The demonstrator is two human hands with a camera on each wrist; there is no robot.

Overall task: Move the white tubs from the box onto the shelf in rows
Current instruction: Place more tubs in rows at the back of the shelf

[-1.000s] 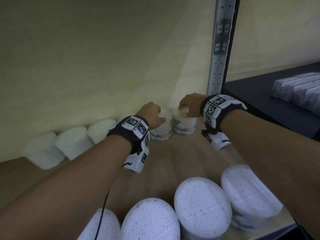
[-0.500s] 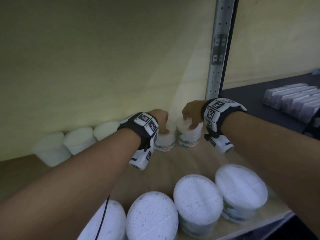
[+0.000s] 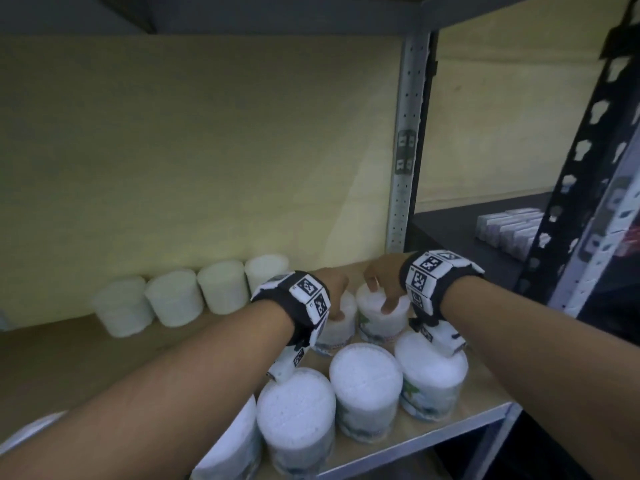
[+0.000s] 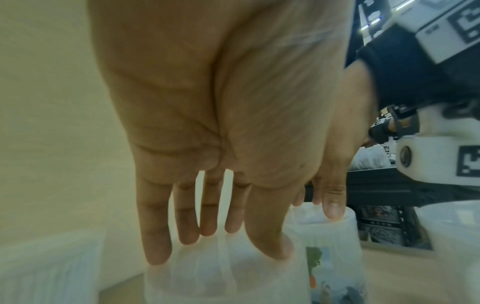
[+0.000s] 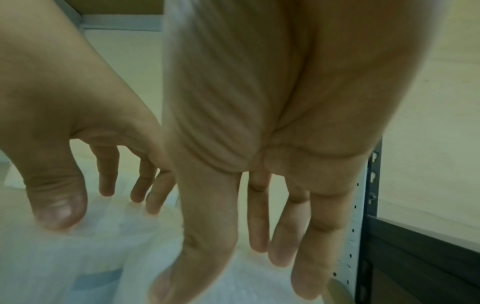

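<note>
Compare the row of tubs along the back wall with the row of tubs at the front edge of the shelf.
The back row shows plain white sides with no label facing out; the front row shows coloured printed labels on its sides. The back row stands against the yellow wall, left of both hands; the front row stands at the shelf edge, under the wrists. The back row shows four tubs; how many the front row holds is cut off by the arm. Both are upright white tubs set side by side.

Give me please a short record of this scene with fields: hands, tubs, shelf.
left hand: fingers around the top of one white tub
right hand: fingers around the top of the neighbouring tub
back row: four tubs along the wall
front row: tubs at the shelf edge
shelf: wooden board, metal frame
</note>
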